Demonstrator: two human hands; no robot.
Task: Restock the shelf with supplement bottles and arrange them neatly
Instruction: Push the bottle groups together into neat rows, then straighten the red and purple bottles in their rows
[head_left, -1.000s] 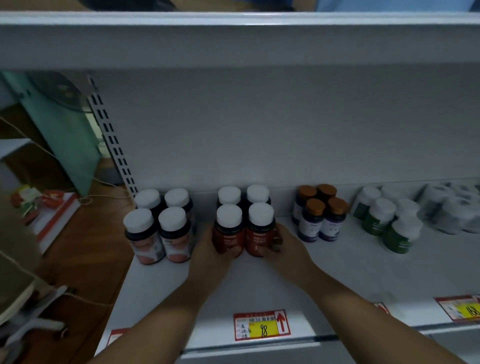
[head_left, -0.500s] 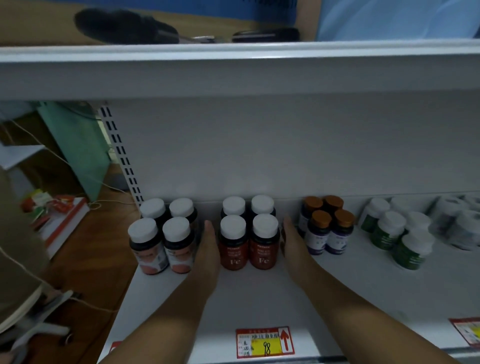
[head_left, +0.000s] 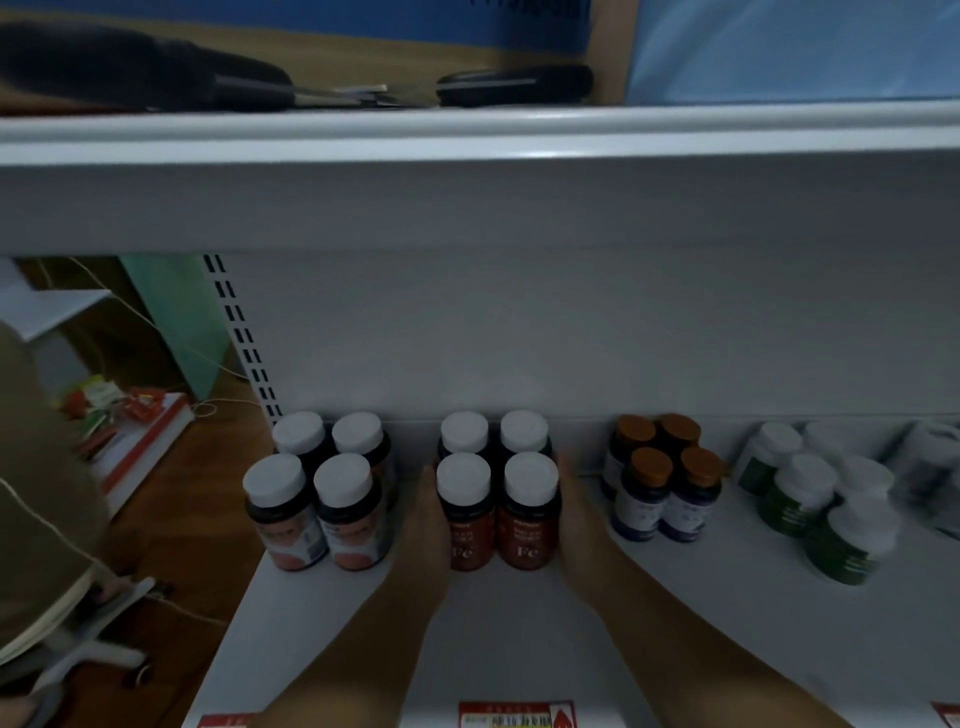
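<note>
flanking the red bottles (head_left: 496, 512): left hand (head_left: 428, 525), right hand (head_left: 579, 525), flat fingers (head_left: 427, 480).

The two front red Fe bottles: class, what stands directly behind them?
Behind the front red Fe bottles stand two more white-capped bottles; only their caps and dark shoulders show, so their labels are hidden.

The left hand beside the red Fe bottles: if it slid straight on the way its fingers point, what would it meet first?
Probably the shelf's back wall. The left hand points down the gap between the red Fe bottles and the orange-labelled bottles; that gap looks free, though depth is hard to judge.
</note>
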